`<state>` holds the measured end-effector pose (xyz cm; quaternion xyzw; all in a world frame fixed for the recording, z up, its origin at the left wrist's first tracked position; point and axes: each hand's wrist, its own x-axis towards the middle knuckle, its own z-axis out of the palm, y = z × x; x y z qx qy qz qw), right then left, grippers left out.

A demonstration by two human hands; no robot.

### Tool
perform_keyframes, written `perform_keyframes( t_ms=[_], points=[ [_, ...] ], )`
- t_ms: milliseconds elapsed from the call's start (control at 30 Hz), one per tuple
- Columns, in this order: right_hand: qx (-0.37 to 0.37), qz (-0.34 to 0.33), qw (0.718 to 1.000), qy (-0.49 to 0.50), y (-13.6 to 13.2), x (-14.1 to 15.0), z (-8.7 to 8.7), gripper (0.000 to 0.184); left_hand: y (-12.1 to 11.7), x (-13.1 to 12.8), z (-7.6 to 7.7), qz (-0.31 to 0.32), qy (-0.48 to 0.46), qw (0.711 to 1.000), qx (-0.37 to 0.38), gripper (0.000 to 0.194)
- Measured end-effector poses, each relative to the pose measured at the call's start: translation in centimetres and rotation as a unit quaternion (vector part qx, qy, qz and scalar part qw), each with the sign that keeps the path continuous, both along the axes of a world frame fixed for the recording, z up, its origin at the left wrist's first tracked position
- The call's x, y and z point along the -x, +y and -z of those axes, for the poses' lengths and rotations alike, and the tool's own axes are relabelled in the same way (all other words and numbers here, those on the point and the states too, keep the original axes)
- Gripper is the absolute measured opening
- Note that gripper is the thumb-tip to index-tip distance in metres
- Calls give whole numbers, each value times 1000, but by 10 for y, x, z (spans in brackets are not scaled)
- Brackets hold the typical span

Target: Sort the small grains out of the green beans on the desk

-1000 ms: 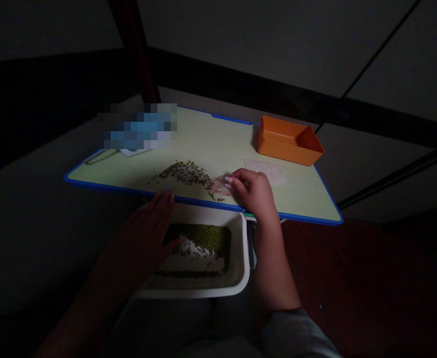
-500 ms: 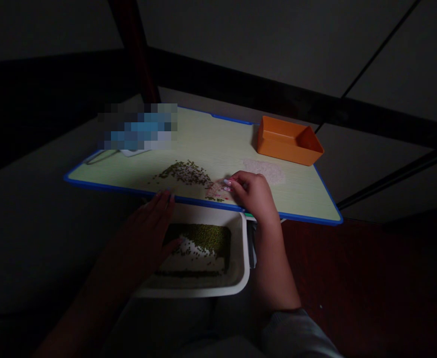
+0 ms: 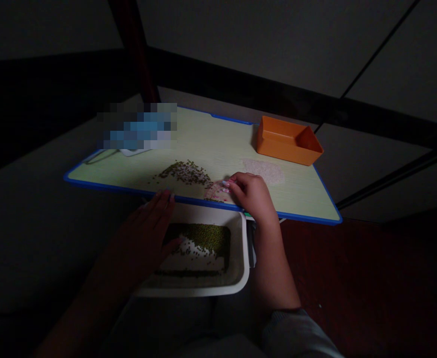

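Observation:
My right hand (image 3: pixel 252 193) is closed in a pinch low over the board (image 3: pixel 218 144). At its fingertips is a thin, see-through pinkish sheet (image 3: pixel 215 191) with red marks; its exact kind is unclear. A few green beans (image 3: pixel 214 200) lie at the sheet's lower edge, by the board's blue rim. Just left of it spreads a pile of green beans mixed with pale grains (image 3: pixel 185 173). My left hand (image 3: pixel 147 228), dark in shadow, has its fingers stretched out over the left side of a white basin (image 3: pixel 244 253), fingertips by the board's edge. Many green beans (image 3: pixel 207 236) lie in the basin.
An orange open box (image 3: pixel 287 144) stands at the board's back right. In front of it lies a flat patch of pale grains (image 3: pixel 265 170). A blurred-out blue thing (image 3: pixel 140 129) sits at the back left. The basin is below the board's front edge.
The pinkish sheet at my right fingertips has shifted slightly left and toward the front rim, where fewer beans now show. My left hand has stayed in place.

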<state>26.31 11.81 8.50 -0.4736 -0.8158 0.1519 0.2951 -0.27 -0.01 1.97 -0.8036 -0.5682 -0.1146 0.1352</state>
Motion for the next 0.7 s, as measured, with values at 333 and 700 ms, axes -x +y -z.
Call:
perform_keyframes(
  t_ms=[333,700],
  points=[
    [-2,-1,1000,-4,-1,1,0,19,1,1,2,3,-7,1000,-2,88],
    [7,-6,1000,-6,-1,0,-3,18,-1,0,0,-1,-9,1000,4,86]
  ],
)
